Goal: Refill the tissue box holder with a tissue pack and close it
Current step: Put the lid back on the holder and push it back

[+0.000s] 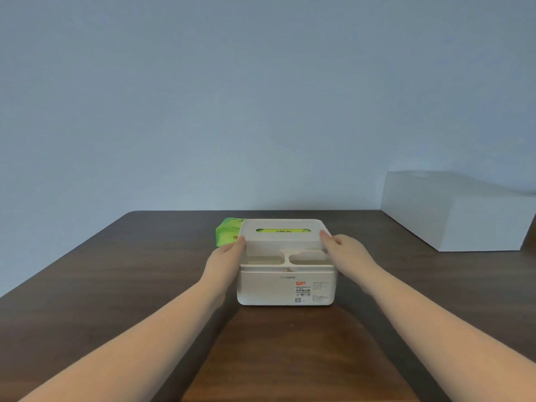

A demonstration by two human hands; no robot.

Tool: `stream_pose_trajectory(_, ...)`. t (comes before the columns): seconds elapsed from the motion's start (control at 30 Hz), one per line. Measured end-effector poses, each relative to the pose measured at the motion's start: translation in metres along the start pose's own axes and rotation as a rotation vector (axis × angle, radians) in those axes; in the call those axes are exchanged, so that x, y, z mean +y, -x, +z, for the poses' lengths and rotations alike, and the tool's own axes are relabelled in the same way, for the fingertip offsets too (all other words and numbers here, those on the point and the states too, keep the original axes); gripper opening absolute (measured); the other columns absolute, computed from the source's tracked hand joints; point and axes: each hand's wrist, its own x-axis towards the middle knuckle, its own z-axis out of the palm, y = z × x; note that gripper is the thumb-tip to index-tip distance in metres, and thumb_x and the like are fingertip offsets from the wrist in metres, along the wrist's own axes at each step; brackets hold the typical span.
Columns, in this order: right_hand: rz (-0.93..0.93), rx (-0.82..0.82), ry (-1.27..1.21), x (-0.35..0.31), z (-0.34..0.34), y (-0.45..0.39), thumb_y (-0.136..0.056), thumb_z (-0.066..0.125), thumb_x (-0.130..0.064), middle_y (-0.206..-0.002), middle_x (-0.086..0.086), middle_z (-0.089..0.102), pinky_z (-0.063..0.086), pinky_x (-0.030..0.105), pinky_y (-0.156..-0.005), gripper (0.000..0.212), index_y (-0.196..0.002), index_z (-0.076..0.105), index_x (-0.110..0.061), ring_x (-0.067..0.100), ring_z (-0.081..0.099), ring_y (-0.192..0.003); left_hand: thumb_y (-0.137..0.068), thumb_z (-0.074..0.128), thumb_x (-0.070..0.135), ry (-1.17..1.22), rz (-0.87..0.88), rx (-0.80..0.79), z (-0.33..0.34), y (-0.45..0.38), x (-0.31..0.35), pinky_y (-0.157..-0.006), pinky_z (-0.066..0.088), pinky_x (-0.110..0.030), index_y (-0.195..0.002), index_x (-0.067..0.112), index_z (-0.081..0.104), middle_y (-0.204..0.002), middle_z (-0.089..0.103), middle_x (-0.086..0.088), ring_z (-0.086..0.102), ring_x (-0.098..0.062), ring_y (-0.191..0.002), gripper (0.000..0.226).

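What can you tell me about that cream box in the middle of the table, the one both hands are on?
The holder looks like smooth cream plastic, with rounded corners and a printed label on its front. It stands upright on the dark wooden table. Its lid has a slot showing green-yellow packaging. In front of the lid are two open compartments. The left hand and right hand grip the lid's two ends.

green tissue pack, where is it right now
In the head view, the green plastic tissue pack lies on the dark wooden table, behind the far left corner of the cream plastic tissue box holder, just beyond the left hand.
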Motion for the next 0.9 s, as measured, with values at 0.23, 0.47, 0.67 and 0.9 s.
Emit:
stream_pose_trajectory(0.23, -0.045, -0.09, -0.192, 0.015, -0.001, 0.024, -0.102, 0.033, -0.034, -0.116, 0.001, 0.062, 0.046, 0.037, -0.09, 0.038, -0.122, 0.061, -0.019, 0.015, 0.054, -0.095, -0.095, 0.05, 0.03, 0.064, 0.013, 0.003, -0.002, 0.017, -0.012, -0.082, 0.046, -0.036, -0.085, 0.02, 0.069, -0.102, 0.07, -0.005, 0.061, -0.023, -0.093, 0.023)
stream_pose_trajectory(0.47, -0.017, -0.114, -0.223, 0.017, 0.007, 0.028, -0.103, 0.031, -0.034, -0.117, 0.005, 0.065, 0.052, 0.037, -0.084, 0.039, -0.127, 0.058, -0.018, 0.02, 0.06, -0.102, -0.094, 0.051, 0.029, 0.021, 0.024, 0.044, -0.001, 0.015, -0.017, -0.078, 0.048, -0.033, -0.09, 0.021, 0.071, -0.101, 0.071, -0.001, 0.063, -0.02, -0.092, 0.022)
stream_pose_trajectory(0.67, 0.074, -0.166, -0.324, 0.016, 0.004, 0.029, -0.102, 0.033, -0.035, -0.113, 0.006, 0.066, 0.057, 0.046, -0.09, 0.032, -0.117, 0.057, -0.02, 0.024, 0.062, -0.108, -0.094, 0.052, 0.03, -0.039, 0.039, 0.069, -0.003, 0.011, -0.018, -0.077, 0.046, -0.031, -0.113, 0.011, 0.072, -0.104, 0.071, -0.006, 0.059, -0.018, -0.086, 0.034)
stream_pose_trajectory(0.9, 0.201, -0.16, -0.236, 0.014, 0.0, 0.037, -0.098, 0.04, -0.039, -0.086, 0.004, 0.061, 0.055, 0.028, -0.05, 0.032, -0.104, 0.058, -0.012, 0.021, 0.063, -0.069, -0.09, 0.057, 0.033, -0.195, 0.049, 0.087, -0.009, 0.011, -0.015, -0.064, 0.043, -0.03, -0.066, 0.009, 0.061, -0.067, 0.055, -0.008, 0.048, -0.025, -0.065, 0.034)
